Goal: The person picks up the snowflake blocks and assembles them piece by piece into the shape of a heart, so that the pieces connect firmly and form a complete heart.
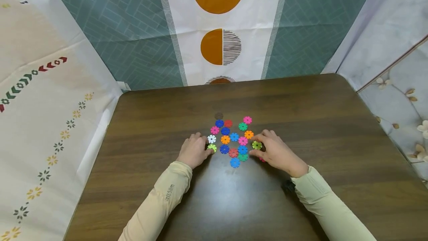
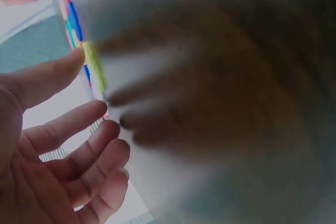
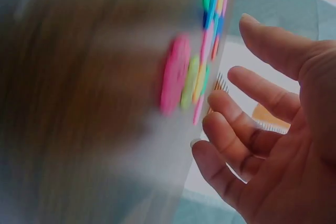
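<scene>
Many small notched plastic discs in several colours lie flat on the wooden table, side by side in a cluster around an orange disc (image 1: 225,139). At the cluster's left edge, my left hand (image 1: 195,149) holds a yellow-green disc (image 1: 212,147) by its rim, thumb on the near side and index finger on the far side. A white disc (image 1: 211,139) lies just beyond it. On the right, my right hand (image 1: 274,151) arches over another yellow-green disc (image 1: 256,145), its thumb and fingers spread apart. Partly hidden under that hand is a pink disc (image 3: 175,74).
The brown wooden table (image 1: 150,122) extends around the cluster on all sides. Behind it hangs a teal and white patterned cloth (image 1: 133,29), with pale printed cloths (image 1: 50,129) at both sides. A small black object (image 1: 288,186) shows by the right cuff.
</scene>
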A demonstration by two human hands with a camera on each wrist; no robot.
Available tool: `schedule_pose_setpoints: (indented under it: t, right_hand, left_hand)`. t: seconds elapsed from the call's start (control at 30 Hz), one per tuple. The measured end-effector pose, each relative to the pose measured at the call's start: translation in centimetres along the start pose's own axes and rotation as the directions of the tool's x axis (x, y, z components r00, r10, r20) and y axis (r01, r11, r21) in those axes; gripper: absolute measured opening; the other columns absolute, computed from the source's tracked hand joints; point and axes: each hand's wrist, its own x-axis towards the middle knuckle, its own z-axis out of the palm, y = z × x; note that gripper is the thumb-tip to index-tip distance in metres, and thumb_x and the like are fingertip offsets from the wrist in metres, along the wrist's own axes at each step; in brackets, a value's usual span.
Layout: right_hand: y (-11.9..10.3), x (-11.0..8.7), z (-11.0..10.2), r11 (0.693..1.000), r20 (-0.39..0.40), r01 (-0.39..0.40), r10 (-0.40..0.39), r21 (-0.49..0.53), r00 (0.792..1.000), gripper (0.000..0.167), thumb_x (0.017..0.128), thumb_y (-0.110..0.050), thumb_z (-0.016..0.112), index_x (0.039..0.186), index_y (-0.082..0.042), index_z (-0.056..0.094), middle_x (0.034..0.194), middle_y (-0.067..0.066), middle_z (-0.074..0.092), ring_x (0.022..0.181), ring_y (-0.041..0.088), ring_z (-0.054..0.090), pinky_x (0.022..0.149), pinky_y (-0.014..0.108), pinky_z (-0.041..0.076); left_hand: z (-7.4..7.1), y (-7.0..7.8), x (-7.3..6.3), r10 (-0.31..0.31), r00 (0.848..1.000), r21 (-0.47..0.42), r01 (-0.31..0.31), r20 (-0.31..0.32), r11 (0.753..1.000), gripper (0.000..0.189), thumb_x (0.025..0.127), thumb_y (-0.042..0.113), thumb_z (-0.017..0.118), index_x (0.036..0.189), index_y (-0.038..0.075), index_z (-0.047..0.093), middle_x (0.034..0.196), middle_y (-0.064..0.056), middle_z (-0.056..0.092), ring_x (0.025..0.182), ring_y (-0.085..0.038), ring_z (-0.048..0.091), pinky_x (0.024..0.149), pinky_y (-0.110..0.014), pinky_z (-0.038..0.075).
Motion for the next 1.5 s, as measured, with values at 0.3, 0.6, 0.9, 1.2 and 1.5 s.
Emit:
schedule_pose_setpoints:
  t: [0.3,0.6,0.9,1.2,1.5]
  right_hand:
    - [-1.5,1.3,1.9,0.996,0.007,0.082,-0.082,-0.045,0.997,0.041,0.086,-0.033,0.074,0.121,-0.011,0.067,0.107,0.003,0.06,0.099,0.024,0.049,0.085,0.045,0.045]
    - [-2.4,2.4,2.7,0.99,0.034,0.109,-0.106,-0.089,0.994,0.034,0.086,-0.024,0.075,0.116,-0.011,0.068,0.097,0.001,0.059,0.088,0.021,0.046,0.073,0.039,0.044]
    - [-2.6,2.5,2.8,0.994,0.055,0.082,-0.078,-0.076,0.995,0.035,0.086,-0.021,0.075,0.117,-0.006,0.067,0.092,0.002,0.055,0.088,0.022,0.045,0.077,0.039,0.043]
    - [-2.5,2.4,2.7,0.996,0.042,0.071,-0.069,-0.046,0.997,0.032,0.084,-0.021,0.077,0.111,-0.005,0.069,0.093,0.002,0.057,0.093,0.024,0.048,0.08,0.038,0.046]
    - [-2.3,2.1,2.0,0.997,0.058,0.057,-0.06,0.053,0.997,0.018,0.086,-0.018,0.074,0.094,-0.01,0.06,0.083,-0.002,0.056,0.076,0.016,0.049,0.068,0.032,0.046]
  left_hand:
    - [0.4,1.2,0.3,-0.048,0.999,0.039,0.049,-0.024,0.998,0.037,0.082,0.045,0.076,0.084,0.009,0.066,0.087,-0.006,0.054,0.086,-0.028,0.053,0.077,-0.042,0.046]
    - [0.6,1.1,0.4,-0.064,0.997,0.049,0.066,-0.034,0.997,0.035,0.077,0.035,0.083,0.079,0.009,0.059,0.085,-0.005,0.057,0.087,-0.028,0.057,0.076,-0.042,0.049]
    - [0.1,1.2,-0.1,-0.054,0.998,-0.047,0.053,-0.026,0.997,0.033,0.077,0.028,0.084,0.085,0.01,0.057,0.076,-0.001,0.062,0.076,-0.024,0.064,0.072,-0.041,0.05]
    - [-0.6,1.4,-0.4,-0.091,0.993,-0.174,0.076,-0.076,0.982,0.025,0.084,0.023,0.078,0.079,0.011,0.056,0.068,0.001,0.058,0.062,-0.02,0.058,0.057,-0.036,0.048]
    - [-2.2,2.0,-0.6,-0.153,0.981,-0.5,0.075,-0.117,0.863,0.014,0.093,0.021,0.067,0.088,0.008,0.068,0.067,-0.001,0.06,0.057,-0.016,0.053,0.051,-0.03,0.042]
